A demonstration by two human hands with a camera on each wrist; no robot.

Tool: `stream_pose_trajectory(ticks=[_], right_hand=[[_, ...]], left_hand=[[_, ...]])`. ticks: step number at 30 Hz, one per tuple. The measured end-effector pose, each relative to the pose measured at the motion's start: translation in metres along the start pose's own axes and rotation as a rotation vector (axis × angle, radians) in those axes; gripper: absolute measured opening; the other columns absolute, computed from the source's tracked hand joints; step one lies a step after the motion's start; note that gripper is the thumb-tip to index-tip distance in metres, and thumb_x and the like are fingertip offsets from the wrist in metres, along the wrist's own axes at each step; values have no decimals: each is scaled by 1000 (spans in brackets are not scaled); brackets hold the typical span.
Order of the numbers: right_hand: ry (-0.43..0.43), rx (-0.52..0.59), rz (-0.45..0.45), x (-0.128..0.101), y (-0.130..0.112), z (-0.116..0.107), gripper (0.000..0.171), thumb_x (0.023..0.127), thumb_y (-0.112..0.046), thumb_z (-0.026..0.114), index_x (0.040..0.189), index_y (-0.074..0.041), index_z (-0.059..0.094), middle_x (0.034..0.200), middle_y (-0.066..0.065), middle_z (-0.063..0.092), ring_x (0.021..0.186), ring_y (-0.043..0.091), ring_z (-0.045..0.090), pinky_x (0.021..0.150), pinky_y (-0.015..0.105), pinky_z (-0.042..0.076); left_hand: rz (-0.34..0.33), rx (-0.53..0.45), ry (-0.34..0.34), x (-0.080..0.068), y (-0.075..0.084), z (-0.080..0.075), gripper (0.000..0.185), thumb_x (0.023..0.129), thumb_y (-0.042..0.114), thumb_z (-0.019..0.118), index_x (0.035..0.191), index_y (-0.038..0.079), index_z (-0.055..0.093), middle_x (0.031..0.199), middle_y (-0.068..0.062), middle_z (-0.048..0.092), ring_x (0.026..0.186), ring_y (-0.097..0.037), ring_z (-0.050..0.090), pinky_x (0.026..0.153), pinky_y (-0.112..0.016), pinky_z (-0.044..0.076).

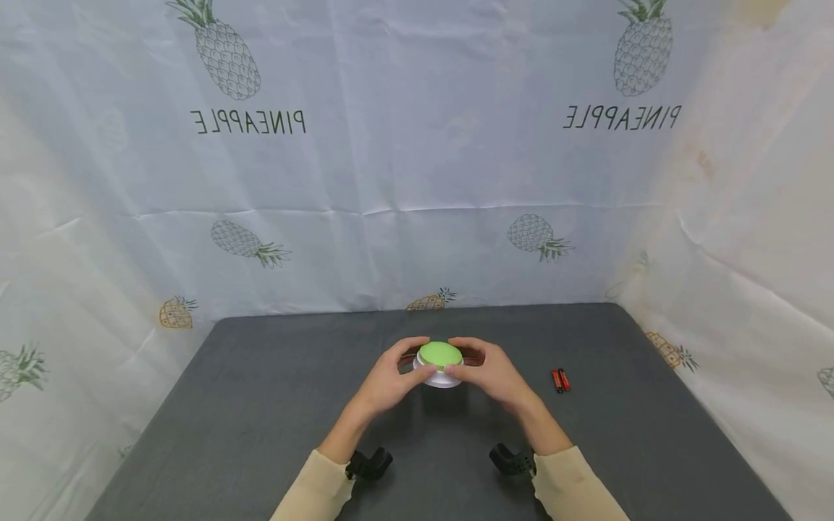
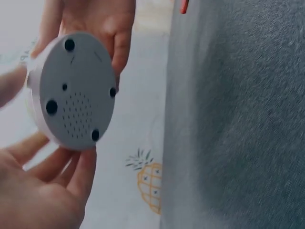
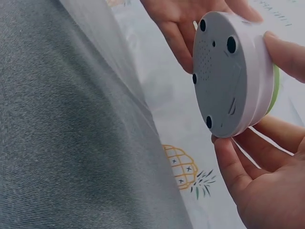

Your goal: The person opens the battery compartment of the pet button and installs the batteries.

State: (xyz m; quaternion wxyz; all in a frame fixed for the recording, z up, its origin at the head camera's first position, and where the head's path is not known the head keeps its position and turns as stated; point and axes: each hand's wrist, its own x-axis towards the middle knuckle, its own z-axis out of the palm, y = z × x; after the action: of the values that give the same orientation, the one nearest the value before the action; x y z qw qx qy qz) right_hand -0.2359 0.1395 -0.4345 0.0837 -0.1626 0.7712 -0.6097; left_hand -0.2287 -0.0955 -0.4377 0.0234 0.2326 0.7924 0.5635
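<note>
— Hands first: where is the button?

— Lifted off the grey surface [image 1: 260,405], between both hands. The left hand [image 1: 389,380] and right hand [image 1: 490,373] each have fingers curled round the rim of the round green-topped button [image 1: 440,359].

— And underneath?

— Its white base [image 2: 76,90] shows rubber feet and speaker holes. Two red batteries [image 1: 561,380] lie well apart to the right.

— Advice?

— Probably keep the rim grip even and tilt the base up before feeling for a cover.
</note>
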Motion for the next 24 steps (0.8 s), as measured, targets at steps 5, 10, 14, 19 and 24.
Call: stream_pose_trajectory(ticks=[5,10,14,19,24], right_hand=[[11,18,21,0,-2,-1,57,93,-28,76,141,-4,58,136,14,60,117,28,61,92,40,51],[13,16,40,0,-3,-1,54,95,-31,72,140,-4,58,135,12,61,116,26,60,95,42,48],[13,26,46,-1,-5,-1,52,99,-33,68,141,-5,58,136,12,60,115,25,59,100,48,45],[-24,27,23,-3,-8,-2,55,100,-32,66,147,-6,52,139,14,58,121,29,57,104,58,41],[-63,-19,-16,-4,-10,-4,58,99,-31,67,151,-11,48,145,15,53,129,34,53,102,54,44]], left_hand=[[47,18,-52,-2,2,-6,68,91,23,79,149,7,48,147,-7,50,135,-27,48,113,-46,37],[100,43,-58,-2,0,-9,63,92,21,78,147,7,52,144,-5,52,130,-26,51,111,-47,39],[99,47,-28,-2,-2,-8,57,94,21,76,146,11,54,142,-4,55,126,-24,54,108,-44,43],[80,4,13,0,-6,-7,53,97,18,72,146,11,54,139,-9,56,124,-26,56,106,-42,45],[61,-22,32,2,-7,-6,51,101,21,67,147,8,51,137,-13,57,124,-28,56,103,-44,46]])
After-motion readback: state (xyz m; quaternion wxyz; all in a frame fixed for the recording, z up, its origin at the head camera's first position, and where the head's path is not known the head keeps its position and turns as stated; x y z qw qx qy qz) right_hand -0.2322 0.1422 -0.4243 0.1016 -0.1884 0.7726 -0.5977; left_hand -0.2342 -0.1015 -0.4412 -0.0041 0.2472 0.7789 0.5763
